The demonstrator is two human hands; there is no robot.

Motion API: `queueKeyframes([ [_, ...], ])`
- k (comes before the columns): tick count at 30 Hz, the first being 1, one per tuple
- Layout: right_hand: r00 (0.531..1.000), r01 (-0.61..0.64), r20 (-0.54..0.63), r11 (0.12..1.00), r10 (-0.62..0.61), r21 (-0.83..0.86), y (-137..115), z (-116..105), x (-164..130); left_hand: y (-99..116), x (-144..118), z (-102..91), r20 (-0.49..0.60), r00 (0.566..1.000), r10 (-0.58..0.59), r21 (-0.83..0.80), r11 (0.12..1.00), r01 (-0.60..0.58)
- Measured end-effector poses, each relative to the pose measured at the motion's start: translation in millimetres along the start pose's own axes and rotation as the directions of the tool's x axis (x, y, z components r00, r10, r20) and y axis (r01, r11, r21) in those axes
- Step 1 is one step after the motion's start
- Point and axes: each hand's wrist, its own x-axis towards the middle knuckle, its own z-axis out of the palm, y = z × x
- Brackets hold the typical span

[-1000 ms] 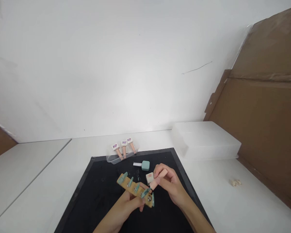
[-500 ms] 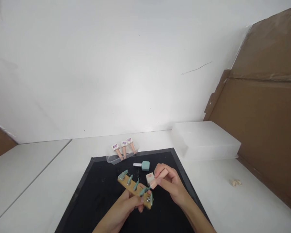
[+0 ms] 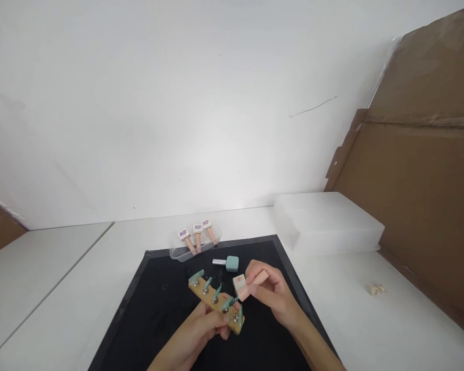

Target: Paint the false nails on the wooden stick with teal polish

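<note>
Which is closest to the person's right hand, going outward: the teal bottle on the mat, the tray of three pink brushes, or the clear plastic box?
From the right hand:
1. Teal bottle, just beyond it on the black mat.
2. Tray of pink brushes, at the mat's far edge, to the left.
3. Clear plastic box, far right, off the mat.

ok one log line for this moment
left hand: holds nail rack | right hand: holds pink brush cap at rack | black mat

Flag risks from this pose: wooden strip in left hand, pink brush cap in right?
1. The left hand grips the strip only at its near end; it could tilt, shifting the teal nail tips.
2. The right hand works the brush cap close beside the open bottle; a nudge might tip it onto the mat.
</note>
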Motion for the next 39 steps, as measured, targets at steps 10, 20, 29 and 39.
queueKeyframes([
  [10,0.999,0.039,0.016,0.999,-0.040,0.034,0.4,-0.1,0.1,-2.8,1.1,-1.5,-0.010,1.000,-0.003,-0.047,0.999,0.003],
  [20,0.998,0.053,-0.029,0.998,-0.053,0.017,3.5,-1.3,-0.1,-4.6,1.3,-3.8,0.001,1.000,-0.012,-0.061,0.998,0.012],
  [29,1.000,0.009,0.015,1.000,-0.009,-0.001,1.1,1.8,-0.3,-4.5,2.8,-3.9,-0.012,1.000,-0.018,-0.073,0.997,0.017],
  [39,0.999,0.029,-0.032,0.999,-0.028,0.032,1.1,0.5,-0.6,-7.6,4.6,-7.3,0.004,1.000,-0.013,-0.080,0.997,0.013],
])
